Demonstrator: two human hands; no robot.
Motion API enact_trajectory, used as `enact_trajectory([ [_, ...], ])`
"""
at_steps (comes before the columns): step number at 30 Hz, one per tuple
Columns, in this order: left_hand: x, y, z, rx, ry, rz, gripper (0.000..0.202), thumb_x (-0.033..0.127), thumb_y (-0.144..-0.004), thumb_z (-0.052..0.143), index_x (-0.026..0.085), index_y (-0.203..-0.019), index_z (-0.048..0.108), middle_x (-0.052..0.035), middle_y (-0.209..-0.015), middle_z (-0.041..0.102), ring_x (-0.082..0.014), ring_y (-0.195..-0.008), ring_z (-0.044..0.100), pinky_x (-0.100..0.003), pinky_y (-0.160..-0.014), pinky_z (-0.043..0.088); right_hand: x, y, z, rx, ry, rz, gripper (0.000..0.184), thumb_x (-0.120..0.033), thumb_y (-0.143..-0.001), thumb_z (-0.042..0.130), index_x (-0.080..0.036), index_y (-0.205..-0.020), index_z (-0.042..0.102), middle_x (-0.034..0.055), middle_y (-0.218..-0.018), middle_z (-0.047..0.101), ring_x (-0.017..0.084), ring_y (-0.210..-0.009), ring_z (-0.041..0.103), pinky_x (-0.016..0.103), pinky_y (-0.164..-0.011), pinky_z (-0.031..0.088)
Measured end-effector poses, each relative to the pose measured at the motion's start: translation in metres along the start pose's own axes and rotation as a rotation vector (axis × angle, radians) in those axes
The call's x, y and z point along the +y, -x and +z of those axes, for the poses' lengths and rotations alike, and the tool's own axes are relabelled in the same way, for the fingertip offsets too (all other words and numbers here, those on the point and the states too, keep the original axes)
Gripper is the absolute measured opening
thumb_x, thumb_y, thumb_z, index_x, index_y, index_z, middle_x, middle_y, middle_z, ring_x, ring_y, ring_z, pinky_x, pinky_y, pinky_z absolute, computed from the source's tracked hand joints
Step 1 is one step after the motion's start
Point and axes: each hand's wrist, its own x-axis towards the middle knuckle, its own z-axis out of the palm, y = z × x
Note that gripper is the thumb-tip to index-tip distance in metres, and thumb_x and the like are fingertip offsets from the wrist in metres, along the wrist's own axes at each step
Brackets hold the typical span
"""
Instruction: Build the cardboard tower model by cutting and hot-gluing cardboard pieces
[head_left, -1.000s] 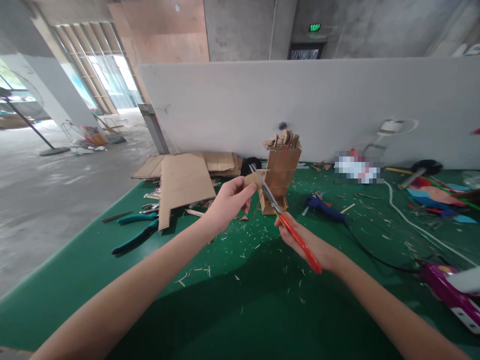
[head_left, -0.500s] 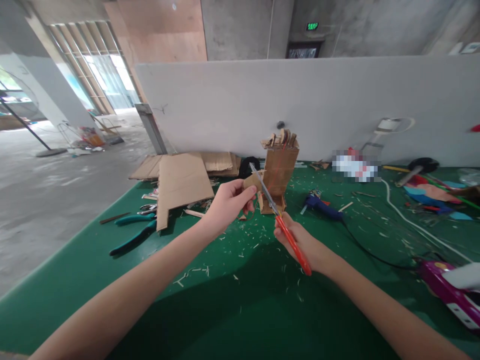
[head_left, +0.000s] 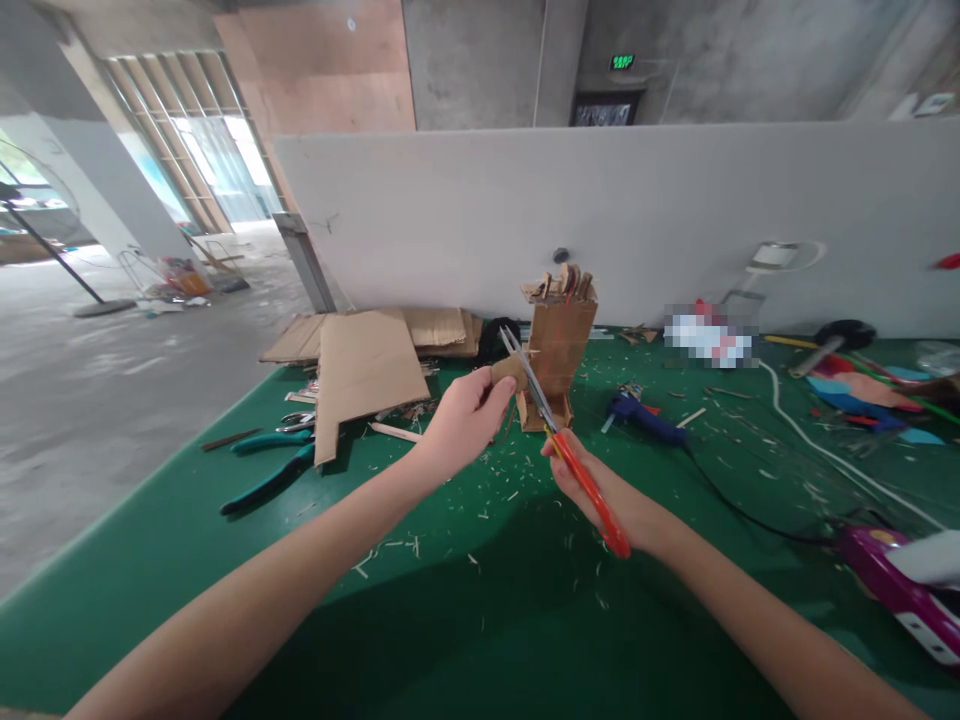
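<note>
My left hand [head_left: 471, 415] pinches a small piece of brown cardboard [head_left: 508, 373] between thumb and fingers. Wrapped round the red handles of a pair of scissors [head_left: 592, 490] is my right hand [head_left: 589, 478]. The scissors' blades point up and away, slightly parted at the tips, and lie against the right edge of the cardboard piece. Just behind them an upright cardboard structure [head_left: 559, 345] stands on the green table, with several curved cardboard strips sticking out of its top. The blades hide part of its lower left side.
Cardboard sheets [head_left: 371, 360] and teal-handled pliers [head_left: 274, 480] lie to the left on the green table [head_left: 420, 640]. To the right are a blue glue gun [head_left: 649, 417] with a black cord, a white cable [head_left: 795, 430] and a purple power strip [head_left: 900, 590]. Cardboard shavings litter the middle.
The scissors' blades have parted slightly at the tips; they looked closed before. The cardboard piece and my left hand have shifted a little to the right.
</note>
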Motion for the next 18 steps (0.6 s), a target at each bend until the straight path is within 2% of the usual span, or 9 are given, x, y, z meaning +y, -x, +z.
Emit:
enact_trajectory([
  [4, -0.001, -0.001, -0.001, 0.013, -0.093, 0.015, 0.032, 0.036, -0.089, 0.041, 0.02, -0.062, 0.039, 0.0033, -0.05, 0.045, -0.0078, -0.044, 0.042, -0.022, -0.044, 0.032, 0.005, -0.003, 0.001, 0.045, -0.012, 0.029, 0.042, -0.063, -0.086, 0.034, -0.022, -0.082, 0.042, -0.0025, -0.072, 0.036, 0.011, -0.056, 0.034, 0.028, -0.051, 0.036],
  [8, -0.002, -0.003, -0.003, -0.033, -0.013, -0.032, 0.031, 0.037, -0.089, 0.041, 0.021, -0.063, 0.038, 0.0041, -0.049, 0.044, -0.0075, -0.043, 0.042, -0.022, -0.043, 0.034, 0.012, -0.005, 0.003, 0.067, 0.015, 0.038, 0.04, -0.059, -0.086, 0.038, -0.022, -0.074, 0.04, -0.0008, -0.074, 0.036, 0.011, -0.057, 0.034, 0.028, -0.05, 0.034],
  [12, 0.0, -0.004, -0.006, -0.065, -0.043, -0.031, 0.03, 0.037, -0.089, 0.041, 0.021, -0.064, 0.039, 0.0036, -0.05, 0.045, -0.0079, -0.042, 0.042, -0.022, -0.042, 0.034, 0.014, -0.004, 0.0, 0.048, 0.009, 0.013, 0.038, -0.059, -0.086, 0.039, -0.022, -0.079, 0.041, -0.0005, -0.075, 0.037, 0.011, -0.058, 0.034, 0.028, -0.051, 0.034],
  [18, 0.007, -0.006, -0.017, -0.14, -0.25, 0.028, 0.031, 0.035, -0.088, 0.04, 0.021, -0.06, 0.038, 0.0022, -0.049, 0.044, -0.0088, -0.043, 0.041, -0.025, -0.042, 0.026, 0.01, 0.002, -0.011, -0.117, -0.058, 0.005, 0.034, -0.054, -0.088, 0.042, -0.023, -0.101, 0.037, -0.003, -0.073, 0.036, 0.013, -0.061, 0.036, 0.029, -0.057, 0.039],
])
